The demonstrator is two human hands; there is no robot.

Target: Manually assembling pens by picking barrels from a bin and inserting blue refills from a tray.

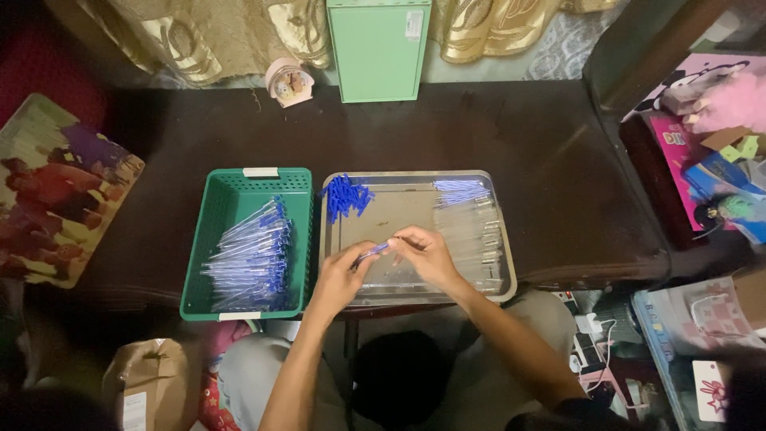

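Over a metal tray (415,177) on the dark table, my left hand (341,275) and my right hand (427,254) meet on one clear pen with a blue cap (375,251). The left fingers pinch its blue end; the right fingers hold the other end. A heap of blue caps (345,196) lies in the tray's far left corner. Clear pen tubes (475,235) are stacked along the tray's right side, with thin blue refills (459,190) at the far right corner. A green basket (247,239) to the left holds several finished blue pens (251,259).
A mint green box (378,49) stands at the table's back edge beside a small pink clock (289,82). A picture board (56,191) leans at the left. Toys and coloured boxes (710,152) crowd the right side. A brown paper bag (152,383) sits by my knee.
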